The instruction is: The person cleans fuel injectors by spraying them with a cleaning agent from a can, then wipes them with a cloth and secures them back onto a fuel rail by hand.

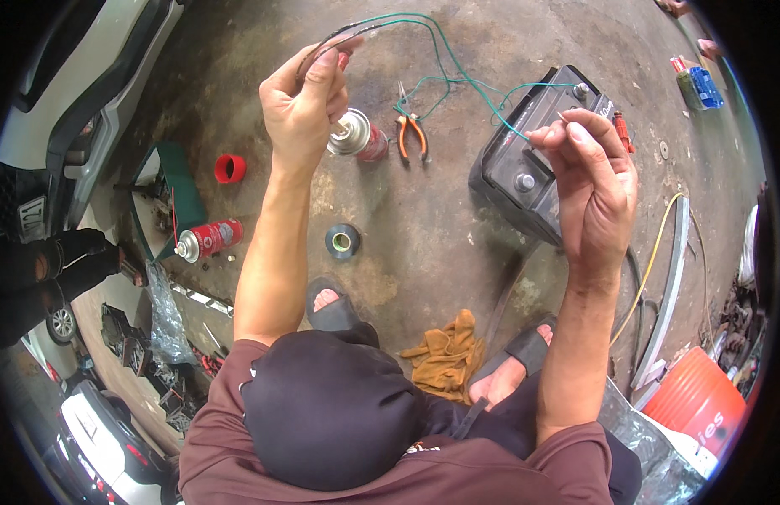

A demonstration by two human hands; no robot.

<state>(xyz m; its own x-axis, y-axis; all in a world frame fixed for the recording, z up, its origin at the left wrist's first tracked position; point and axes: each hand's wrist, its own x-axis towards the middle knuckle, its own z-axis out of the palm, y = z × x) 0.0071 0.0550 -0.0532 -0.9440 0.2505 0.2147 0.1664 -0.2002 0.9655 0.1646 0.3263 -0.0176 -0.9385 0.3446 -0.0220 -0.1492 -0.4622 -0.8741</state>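
Note:
In the head view, my left hand (297, 109) is closed around looped black and teal wires (428, 23), with a small red piece at its fingertips. My right hand (596, 181), raised over the black car battery (503, 181), pinches a thin teal wire near its end. Another teal wire runs to a battery terminal (580, 89). A spray can (366, 141) stands partly behind my left hand. Orange-handled pliers (413, 141) lie between it and the battery, teal wire by their jaws. A red-handled tool (622, 133) lies right of the battery.
Black tape (329, 241), a red cap (228, 168), another spray can (215, 240) and a glove (440, 362) lie on the concrete (407, 219). A car body (112, 76) and another person's legs (49, 278) are left; a metal strip (663, 299) and red drum (684, 396) are right.

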